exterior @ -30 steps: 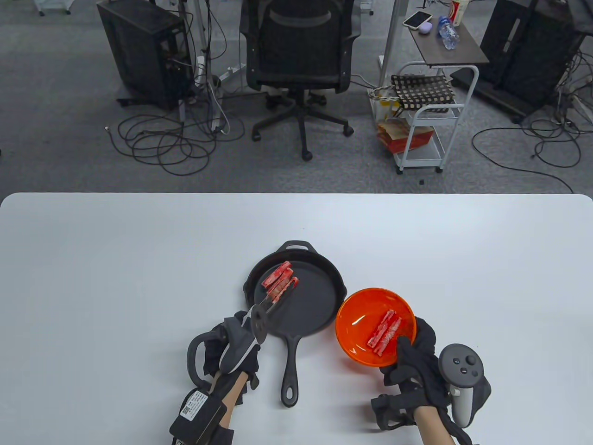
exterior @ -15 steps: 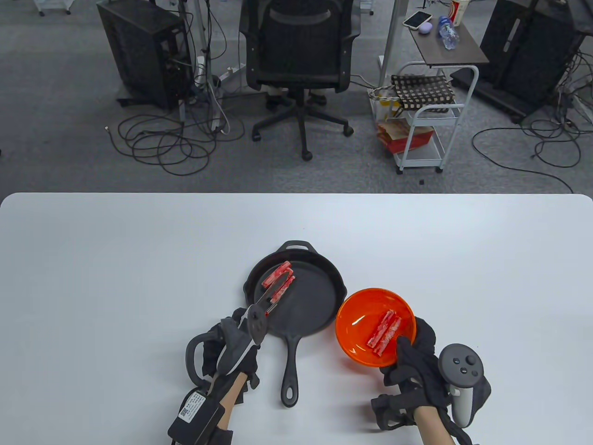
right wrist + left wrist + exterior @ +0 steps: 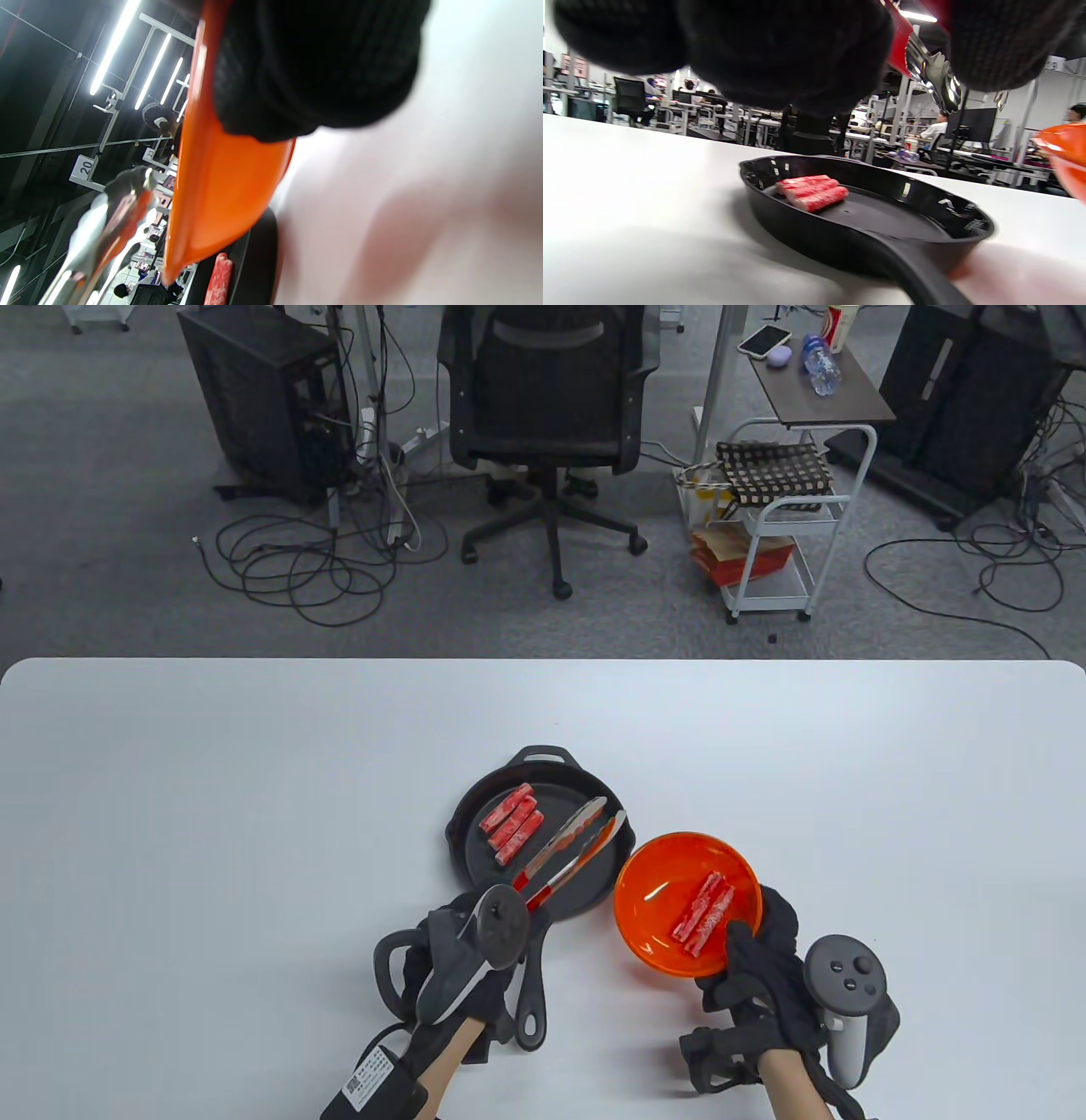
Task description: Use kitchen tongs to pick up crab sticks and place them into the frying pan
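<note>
A black frying pan (image 3: pixel 585 891) sits mid-table with three crab sticks (image 3: pixel 511 824) side by side at its far left; the same sticks (image 3: pixel 814 192) show in the left wrist view. My left hand (image 3: pixel 475 959) grips red-handled metal tongs (image 3: pixel 570 847) that stretch over the pan toward the bowl, tips apart and empty. My right hand (image 3: pixel 755 959) holds the near right rim of an orange bowl (image 3: pixel 657 874) right of the pan. Two crab sticks (image 3: pixel 704 912) lie in the bowl.
The pan's handle (image 3: pixel 533 984) points toward me, partly under my left hand. The white table's far edge (image 3: pixel 543 661) runs across the middle of the view. Beyond it stand an office chair (image 3: pixel 543 432), a white cart (image 3: pixel 789 517) and floor cables.
The tongs let go of a crab stick beside the other two in the pan. My left hand then shifted right and swung the empty tongs toward the orange bowl. The right hand stayed still.
</note>
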### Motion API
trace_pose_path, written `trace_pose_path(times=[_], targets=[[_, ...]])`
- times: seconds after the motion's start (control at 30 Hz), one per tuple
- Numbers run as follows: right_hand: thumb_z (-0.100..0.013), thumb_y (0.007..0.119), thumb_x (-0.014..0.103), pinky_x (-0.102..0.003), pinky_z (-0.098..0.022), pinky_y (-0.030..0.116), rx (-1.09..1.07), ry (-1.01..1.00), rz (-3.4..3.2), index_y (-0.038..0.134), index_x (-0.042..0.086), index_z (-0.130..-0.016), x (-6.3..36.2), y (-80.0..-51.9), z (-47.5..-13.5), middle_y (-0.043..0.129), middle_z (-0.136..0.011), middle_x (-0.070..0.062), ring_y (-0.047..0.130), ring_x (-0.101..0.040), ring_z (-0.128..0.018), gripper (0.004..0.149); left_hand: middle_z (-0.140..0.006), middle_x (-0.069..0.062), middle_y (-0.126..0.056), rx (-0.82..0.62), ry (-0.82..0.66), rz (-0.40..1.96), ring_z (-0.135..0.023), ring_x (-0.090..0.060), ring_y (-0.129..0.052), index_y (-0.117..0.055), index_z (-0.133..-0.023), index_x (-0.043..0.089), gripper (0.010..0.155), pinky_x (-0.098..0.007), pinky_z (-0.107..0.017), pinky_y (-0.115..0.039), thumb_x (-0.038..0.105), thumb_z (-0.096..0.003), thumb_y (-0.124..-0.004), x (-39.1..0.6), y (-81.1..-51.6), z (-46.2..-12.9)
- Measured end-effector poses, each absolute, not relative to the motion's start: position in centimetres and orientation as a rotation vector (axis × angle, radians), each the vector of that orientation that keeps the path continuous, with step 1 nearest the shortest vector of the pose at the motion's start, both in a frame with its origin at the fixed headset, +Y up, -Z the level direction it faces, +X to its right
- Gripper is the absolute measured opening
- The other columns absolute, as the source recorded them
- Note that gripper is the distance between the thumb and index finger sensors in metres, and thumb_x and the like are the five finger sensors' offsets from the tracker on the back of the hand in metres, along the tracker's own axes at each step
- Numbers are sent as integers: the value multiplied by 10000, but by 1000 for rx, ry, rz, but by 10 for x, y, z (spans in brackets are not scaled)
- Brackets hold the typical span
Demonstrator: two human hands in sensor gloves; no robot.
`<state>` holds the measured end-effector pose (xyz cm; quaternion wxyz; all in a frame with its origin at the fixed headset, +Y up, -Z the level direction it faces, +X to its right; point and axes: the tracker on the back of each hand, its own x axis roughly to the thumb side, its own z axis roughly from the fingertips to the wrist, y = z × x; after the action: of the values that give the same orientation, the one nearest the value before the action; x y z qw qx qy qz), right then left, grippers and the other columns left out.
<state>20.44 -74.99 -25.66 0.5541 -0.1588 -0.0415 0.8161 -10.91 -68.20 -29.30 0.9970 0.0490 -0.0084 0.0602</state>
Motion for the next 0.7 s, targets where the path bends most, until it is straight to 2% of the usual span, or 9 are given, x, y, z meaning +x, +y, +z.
trace_pose_path(times=[0.7], targets=[[-590, 601, 193, -208, -115, 976, -358, -102, 1918, 330, 23, -1092, 205, -750, -257, 609, -1012, -298, 1034, -217, -290, 595, -451, 76, -1064, 16, -230, 90, -151, -108, -1040, -883, -864, 158, 798, -407, -236, -897, 766, -351, -822, -56, -690, -265]])
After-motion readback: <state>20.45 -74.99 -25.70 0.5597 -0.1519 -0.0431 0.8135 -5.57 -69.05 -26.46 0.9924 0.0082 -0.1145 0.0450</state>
